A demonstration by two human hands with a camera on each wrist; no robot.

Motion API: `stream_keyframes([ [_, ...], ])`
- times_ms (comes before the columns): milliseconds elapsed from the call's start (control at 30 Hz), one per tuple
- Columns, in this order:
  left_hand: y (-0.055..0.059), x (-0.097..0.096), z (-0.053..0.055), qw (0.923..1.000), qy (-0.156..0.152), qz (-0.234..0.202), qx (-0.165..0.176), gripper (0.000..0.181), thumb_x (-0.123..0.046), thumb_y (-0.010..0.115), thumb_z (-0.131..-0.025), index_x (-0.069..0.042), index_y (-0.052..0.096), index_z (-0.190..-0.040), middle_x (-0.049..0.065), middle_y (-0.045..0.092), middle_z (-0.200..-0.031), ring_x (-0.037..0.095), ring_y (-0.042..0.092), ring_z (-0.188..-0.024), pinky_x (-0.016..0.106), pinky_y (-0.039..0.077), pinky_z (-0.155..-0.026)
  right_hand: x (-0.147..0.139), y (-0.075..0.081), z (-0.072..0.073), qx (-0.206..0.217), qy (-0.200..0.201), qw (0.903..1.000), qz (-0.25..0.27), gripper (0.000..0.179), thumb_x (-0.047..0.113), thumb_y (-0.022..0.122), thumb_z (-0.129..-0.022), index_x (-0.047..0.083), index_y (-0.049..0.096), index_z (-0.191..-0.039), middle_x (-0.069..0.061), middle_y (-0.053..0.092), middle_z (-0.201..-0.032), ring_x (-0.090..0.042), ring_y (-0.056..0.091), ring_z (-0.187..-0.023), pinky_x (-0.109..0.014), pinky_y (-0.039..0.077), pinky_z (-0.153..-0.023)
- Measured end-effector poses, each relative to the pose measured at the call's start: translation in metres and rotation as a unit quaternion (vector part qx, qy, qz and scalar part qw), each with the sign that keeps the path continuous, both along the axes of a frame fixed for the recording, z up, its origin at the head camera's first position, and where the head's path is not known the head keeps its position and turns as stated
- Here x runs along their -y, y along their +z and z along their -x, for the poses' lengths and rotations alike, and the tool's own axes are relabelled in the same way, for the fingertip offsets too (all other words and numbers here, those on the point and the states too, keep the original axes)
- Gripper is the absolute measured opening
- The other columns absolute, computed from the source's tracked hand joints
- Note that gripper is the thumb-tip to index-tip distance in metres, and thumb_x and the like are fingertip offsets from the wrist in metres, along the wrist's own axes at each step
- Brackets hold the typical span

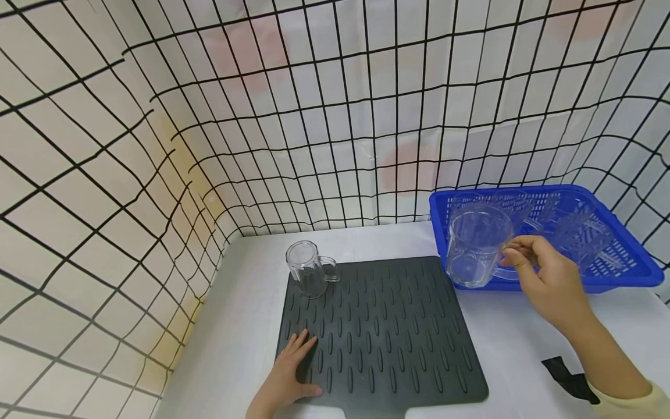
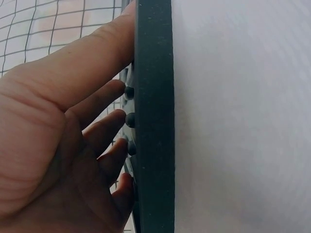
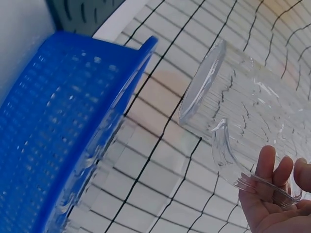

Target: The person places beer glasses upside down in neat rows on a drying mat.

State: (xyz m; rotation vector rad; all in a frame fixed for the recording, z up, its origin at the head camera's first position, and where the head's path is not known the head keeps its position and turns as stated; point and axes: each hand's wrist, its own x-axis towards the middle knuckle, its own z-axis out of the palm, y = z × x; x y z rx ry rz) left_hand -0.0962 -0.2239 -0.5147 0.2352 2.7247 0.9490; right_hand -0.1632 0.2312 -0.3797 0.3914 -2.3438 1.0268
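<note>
Clear glass fills the right hand (image 1: 549, 279): its thumb and fingers pinch the handle of a mug (image 1: 478, 247), which is held up off the table in front of the left part of a blue plastic basket (image 1: 656, 274). The right wrist view shows the fingers curled around that handle, with the mug's ribbed wall beyond them and the basket's slotted side well apart from it.

The left hand (image 1: 288, 372) lies spread on the near left corner of a dark grey mat (image 1: 387, 337), thumb well away from the fingers. In the left wrist view, the thumb reaches along the mat's edge and the fingertips (image 2: 118, 117) are by the raised studs on its top.

A second glass mug (image 1: 309, 273) stands on the far left corner of the mat, its handle toward the basket. More clear glassware (image 1: 581, 233) sits inside the basket, too see-through and overlapped to count.

The mat and the basket rest on a white table (image 1: 225, 326), the basket beyond the mat's far right corner. A black strip (image 1: 570, 381) lies beside the right forearm, near a pale yellow sleeve (image 1: 633, 404). Black wire grid (image 1: 366, 122) rises behind and along the left side, with pale sheeting showing through it.
</note>
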Motion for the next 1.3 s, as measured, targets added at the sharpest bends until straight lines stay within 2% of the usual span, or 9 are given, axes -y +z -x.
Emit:
stream_keyframes([
  [133,0.002,0.000,0.000,0.9999,-0.004,-0.010,-0.004,0.101,-0.030,0.091,-0.062,-0.008,0.042,-0.147,0.020,0.025,-0.157,0.050,0.013,-0.142,0.076,0.018,-0.101,0.008,0.003,-0.006,-0.016,0.022,0.9996,-0.003,0.015,0.002,0.054,-0.099,-0.004,0.057,-0.111,-0.013,0.068,-0.086,0.021,0.049,-0.085,-0.011,0.038,-0.056],
  [300,0.003,0.000,-0.002,0.9999,-0.007,-0.011,-0.006,0.101,-0.029,0.091,-0.062,-0.007,0.042,-0.147,0.020,0.025,-0.157,0.051,0.012,-0.142,0.076,0.017,-0.101,0.015,0.004,-0.011,-0.017,0.037,0.9992,-0.004,0.013,0.002,0.055,-0.098,-0.002,0.058,-0.111,-0.007,0.068,-0.086,0.019,0.053,-0.085,-0.006,0.041,-0.067],
  [433,0.002,0.000,-0.001,0.9999,-0.006,-0.009,-0.005,0.101,-0.030,0.091,-0.062,-0.008,0.042,-0.147,0.020,0.025,-0.157,0.050,0.013,-0.142,0.076,0.017,-0.101,0.021,0.003,-0.014,-0.016,0.048,0.9987,0.000,0.013,0.001,0.055,-0.098,-0.001,0.059,-0.111,-0.005,0.068,-0.086,0.016,0.056,-0.085,-0.008,0.042,-0.067],
  [733,-0.001,0.000,0.000,0.9999,-0.009,-0.005,-0.008,0.101,-0.031,0.091,-0.062,-0.009,0.042,-0.147,0.019,0.025,-0.157,0.050,0.013,-0.142,0.077,0.019,-0.099,0.032,0.003,-0.021,-0.003,0.062,0.9980,0.014,0.012,0.001,0.055,-0.098,-0.001,0.059,-0.109,-0.003,0.068,-0.086,0.013,0.058,-0.085,-0.005,0.042,-0.075],
  [900,-0.001,0.001,0.000,0.9999,-0.010,-0.005,-0.010,0.101,-0.031,0.091,-0.062,-0.009,0.042,-0.148,0.019,0.025,-0.157,0.050,0.013,-0.142,0.077,0.020,-0.099,0.036,0.003,-0.023,-0.011,0.065,0.9978,0.004,0.011,0.000,0.056,-0.097,-0.001,0.059,-0.108,0.000,0.067,-0.084,0.010,0.059,-0.083,-0.007,0.042,-0.074],
  [1133,-0.001,0.001,-0.001,0.9999,-0.009,-0.002,-0.009,0.102,-0.031,0.091,-0.061,-0.009,0.042,-0.148,0.019,0.025,-0.157,0.050,0.013,-0.142,0.076,0.019,-0.101,0.044,0.000,-0.023,-0.007,0.080,0.9967,0.006,0.012,-0.001,0.056,-0.097,-0.001,0.059,-0.108,0.002,0.067,-0.086,0.006,0.061,-0.084,-0.005,0.041,-0.080],
  [1300,-0.001,0.001,0.000,0.9999,-0.008,-0.002,-0.009,0.102,-0.032,0.091,-0.061,-0.009,0.042,-0.147,0.019,0.026,-0.157,0.050,0.013,-0.142,0.076,0.018,-0.101,0.050,0.001,-0.024,-0.004,0.091,0.9958,0.010,0.012,-0.001,0.055,-0.097,-0.001,0.059,-0.108,0.003,0.066,-0.086,0.003,0.062,-0.082,-0.006,0.042,-0.080],
])
